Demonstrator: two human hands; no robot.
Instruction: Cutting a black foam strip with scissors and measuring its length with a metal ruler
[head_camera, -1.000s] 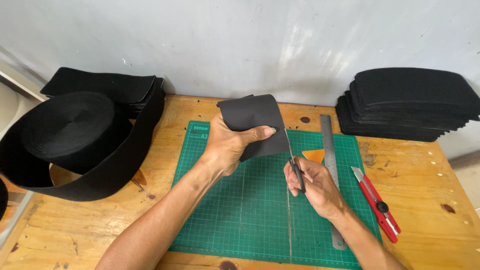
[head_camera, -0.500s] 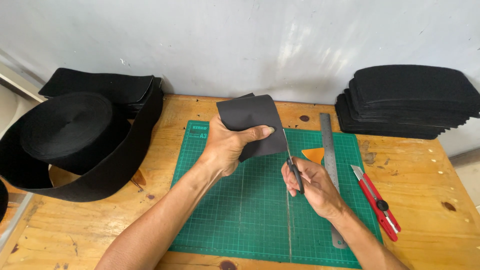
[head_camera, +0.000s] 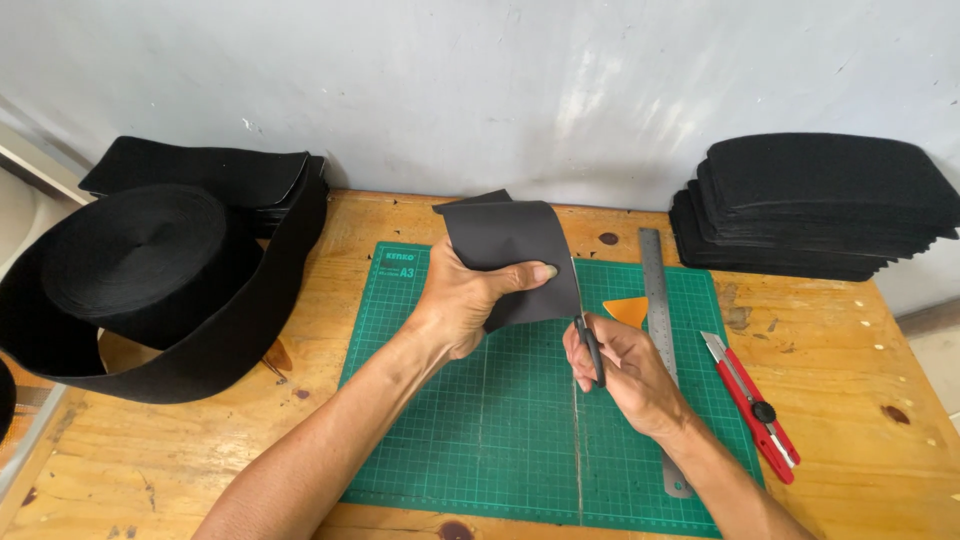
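Barely moved since earlier: left hand (head_camera: 462, 300) pinches curved matte black sheet (head_camera: 512, 258), thumb across; right hand (head_camera: 622, 372) fisted on scissors (head_camera: 590, 347) above gridded green mat (head_camera: 500, 430).

Wooden counter (head_camera: 250, 450), knotted and scuffed, set against a pale wall. At its centre lies a green gridded cutting mat (head_camera: 480, 420). On the mat's right part rest a steel ruler (head_camera: 660, 330), running front to back, and a small orange triangle (head_camera: 628, 310) just left of it. A red utility knife (head_camera: 752, 405) lies on the bare wood right of the mat. Far left: a large roll of black webbing (head_camera: 140, 270) and folded black pieces (head_camera: 200, 170). Far right: a stack of black cut pieces (head_camera: 820, 205).
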